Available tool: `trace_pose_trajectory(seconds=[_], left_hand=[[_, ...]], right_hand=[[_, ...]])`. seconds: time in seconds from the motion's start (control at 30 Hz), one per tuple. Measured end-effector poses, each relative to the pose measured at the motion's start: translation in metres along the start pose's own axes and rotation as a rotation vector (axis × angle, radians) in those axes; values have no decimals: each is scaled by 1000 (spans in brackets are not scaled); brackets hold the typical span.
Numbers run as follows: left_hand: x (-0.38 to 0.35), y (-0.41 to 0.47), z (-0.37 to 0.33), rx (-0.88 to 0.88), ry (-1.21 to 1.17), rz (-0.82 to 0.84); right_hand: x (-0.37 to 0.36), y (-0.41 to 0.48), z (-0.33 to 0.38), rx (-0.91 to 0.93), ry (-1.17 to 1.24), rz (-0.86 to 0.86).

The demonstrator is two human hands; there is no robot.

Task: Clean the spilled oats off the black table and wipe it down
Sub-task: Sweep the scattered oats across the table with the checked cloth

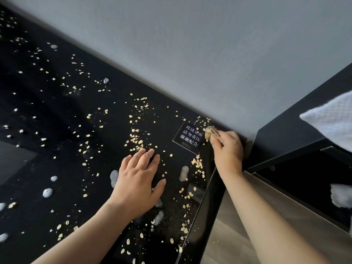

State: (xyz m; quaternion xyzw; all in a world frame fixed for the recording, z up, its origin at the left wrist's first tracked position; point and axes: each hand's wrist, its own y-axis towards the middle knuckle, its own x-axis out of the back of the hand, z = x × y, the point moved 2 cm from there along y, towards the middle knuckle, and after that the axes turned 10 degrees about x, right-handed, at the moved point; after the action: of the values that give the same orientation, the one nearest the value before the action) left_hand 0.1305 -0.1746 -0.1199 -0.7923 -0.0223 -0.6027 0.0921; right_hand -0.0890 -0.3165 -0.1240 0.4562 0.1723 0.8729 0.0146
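Many oats (136, 138) litter my black table (57, 111).
My left hand (140, 180) lies flat, fingers straight; right hand (227, 149) clutches a tan cloth (210, 132).

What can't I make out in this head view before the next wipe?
All in the head view:
Tan cloth: mostly hidden inside the right hand; its size is unclear.
Black table under the left hand: the palm covers whatever lies there.
Table's left and near sides: cut off by the frame edges.
White towel: cut off by the right edge.
Sign, bottom line: too small to read.
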Motion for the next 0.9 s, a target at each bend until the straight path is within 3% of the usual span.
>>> trace_pose_trajectory(seconds=[0.23,0.53,0.67,0.9], left_hand=[[0,0,0,-8,18,-7],[-1,0,0,-15,40,-23],[-2,-1,0,-15,42,-28],[-4,-2,-1,-9,69,-22]], right_hand=[[22,-71,26,136,161,155],[11,4,15,-63,6,-91],[-5,9,6,-75,-141,23],[12,-66,34,103,3,128]])
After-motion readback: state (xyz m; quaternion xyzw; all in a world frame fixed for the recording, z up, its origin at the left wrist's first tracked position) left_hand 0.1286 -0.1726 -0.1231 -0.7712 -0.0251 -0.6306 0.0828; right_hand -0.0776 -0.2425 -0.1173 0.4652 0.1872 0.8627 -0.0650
